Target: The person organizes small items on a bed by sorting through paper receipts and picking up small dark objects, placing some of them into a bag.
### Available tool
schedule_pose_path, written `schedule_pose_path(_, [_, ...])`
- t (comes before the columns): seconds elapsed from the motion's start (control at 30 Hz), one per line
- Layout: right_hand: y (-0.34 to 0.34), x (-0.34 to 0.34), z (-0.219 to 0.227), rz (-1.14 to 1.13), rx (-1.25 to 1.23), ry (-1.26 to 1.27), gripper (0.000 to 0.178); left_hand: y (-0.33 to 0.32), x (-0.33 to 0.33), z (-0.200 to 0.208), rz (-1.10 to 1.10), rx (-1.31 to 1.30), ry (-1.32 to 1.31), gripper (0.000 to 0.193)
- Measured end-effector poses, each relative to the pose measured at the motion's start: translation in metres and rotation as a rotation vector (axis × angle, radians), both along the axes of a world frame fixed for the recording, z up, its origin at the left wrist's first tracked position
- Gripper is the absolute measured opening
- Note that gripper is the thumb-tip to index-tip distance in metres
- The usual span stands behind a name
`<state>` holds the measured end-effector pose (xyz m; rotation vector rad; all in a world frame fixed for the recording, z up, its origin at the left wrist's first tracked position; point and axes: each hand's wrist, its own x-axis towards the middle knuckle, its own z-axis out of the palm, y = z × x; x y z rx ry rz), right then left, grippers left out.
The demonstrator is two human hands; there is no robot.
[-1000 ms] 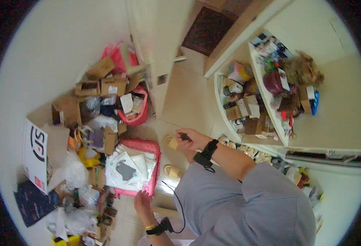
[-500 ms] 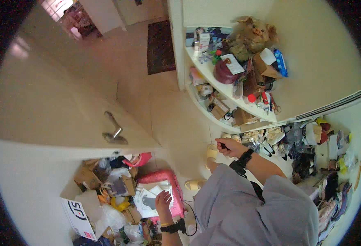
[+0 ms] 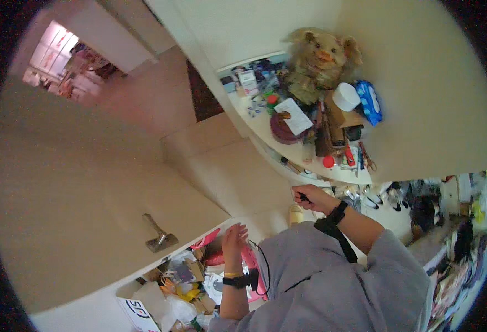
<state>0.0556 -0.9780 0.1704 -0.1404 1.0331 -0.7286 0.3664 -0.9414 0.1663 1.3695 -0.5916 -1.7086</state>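
My right hand (image 3: pixel 312 198) is closed round a small black thing, most of it hidden by the fingers. It is held in front of my body, below the curved white shelf (image 3: pixel 265 131). My left hand (image 3: pixel 234 237) hovers palm down with loosely extended fingers and nothing in it. Beneath it lie a pink suitcase (image 3: pixel 250 257) and a heap of bags and boxes. Each wrist wears a black strap, and a thin black cable runs beside the left one. The door (image 3: pixel 99 182), with its metal handle (image 3: pixel 159 239), stands left of my left hand.
On the shelf are a plush pig (image 3: pixel 322 61), a dark red round box (image 3: pixel 286 131), a white roll (image 3: pixel 346 97) and a blue packet (image 3: pixel 369 102). Shoes (image 3: pixel 371 198) and clothes lie along the right. A dark mat (image 3: pixel 203 97) is on the floor beyond the door.
The view has tilted and turned, so the shelf looks nearer and the door covers more of the heap. My left hand has risen and moved slightly right. My right hand stays closed.
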Motion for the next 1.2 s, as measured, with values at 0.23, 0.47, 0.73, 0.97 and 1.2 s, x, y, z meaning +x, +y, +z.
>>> schedule_pose_path(0.23, [-0.016,0.0,0.018,0.052,-0.099,0.173,0.031,-0.09,-0.041,0.02,-0.231,0.004,-0.091,0.033])
schedule_pose_path(0.47, [0.011,-0.003,0.016,-0.224,-0.073,0.129,0.033,-0.156,-0.087,0.137,-0.596,-0.581,-0.223,0.024])
schedule_pose_path(0.73, [0.025,0.021,0.025,-0.512,-0.059,0.071,0.03,-0.18,-0.116,0.285,-0.419,-1.652,0.671,0.018])
schedule_pose_path(0.97, [0.049,0.02,0.03,-0.588,0.036,0.125,0.031,-0.186,-0.068,0.271,-1.052,-1.552,0.683,0.037])
schedule_pose_path(1.2, [0.067,-0.003,0.022,-0.52,0.004,0.128,0.033,-0.135,-0.142,0.284,-0.658,-1.468,0.763,0.042])
